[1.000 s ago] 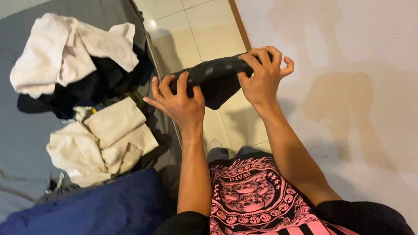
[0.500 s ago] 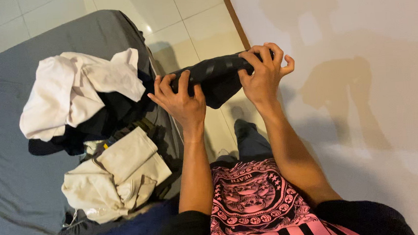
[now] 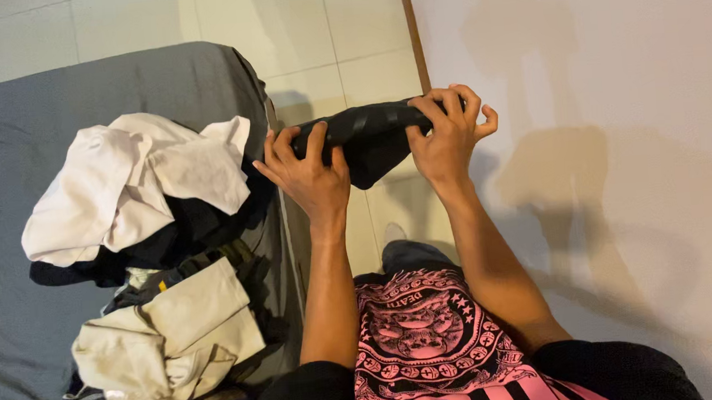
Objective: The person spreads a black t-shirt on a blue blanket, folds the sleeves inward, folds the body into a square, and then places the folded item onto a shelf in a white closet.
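Observation:
I hold a dark, faintly striped garment [image 3: 368, 136] rolled into a thick band between both hands, above the tiled floor. My left hand [image 3: 308, 170] grips its left end with fingers curled over the top. My right hand [image 3: 447, 131] grips its right end. A loose corner of the fabric hangs down between my hands. Below, my pink and black printed shirt [image 3: 424, 337] fills the bottom of the view.
A bed with a grey sheet [image 3: 3, 166] lies to my left. On it sits a heap of clothes: a white garment [image 3: 129, 178] over dark ones, and a cream folded piece [image 3: 173, 334] nearer me. A pale wall [image 3: 621, 165] stands to my right, cream floor tiles [image 3: 277, 22] ahead.
The view has shifted, so the bed and clothes heap sit lower and nearer. The blue cloth at bottom left has left the view. My hands keep the same grip on the garment.

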